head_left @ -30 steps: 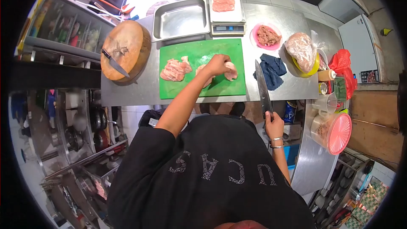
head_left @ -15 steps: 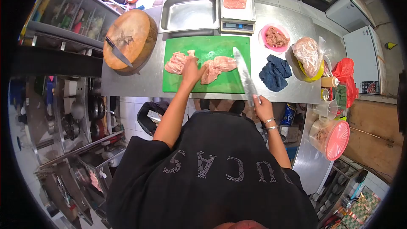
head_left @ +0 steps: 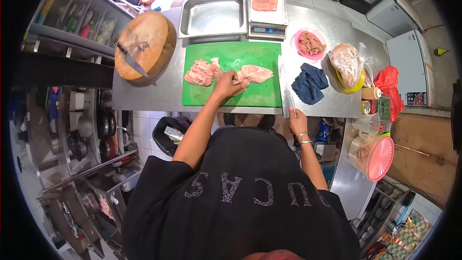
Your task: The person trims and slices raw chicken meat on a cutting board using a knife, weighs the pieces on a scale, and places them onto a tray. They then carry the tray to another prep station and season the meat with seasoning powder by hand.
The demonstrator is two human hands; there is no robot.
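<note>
Broadly, a metal desk (head_left: 147, 97) spans the frame's centre, carrying a green board (head_left: 255, 97). Along the board's right edge stands a long knife (head_left: 284, 86), its handle gripped by the right hand (head_left: 297, 122). Mid-board, the partly curled left hand (head_left: 227, 86) touches pale meat (head_left: 258, 73); whether it grips, I cannot tell.

Left hand (head_left: 227, 86) on meat (head_left: 258, 73) — right (head_left: 298, 122) around knife (head_left: 287, 89)

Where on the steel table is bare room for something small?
Bare: between wooden chopping block and green cutting board; beyond the pink dish, right of the digital scale. Crowded: around the held knife, blue cloth, yellow bowl.
</note>
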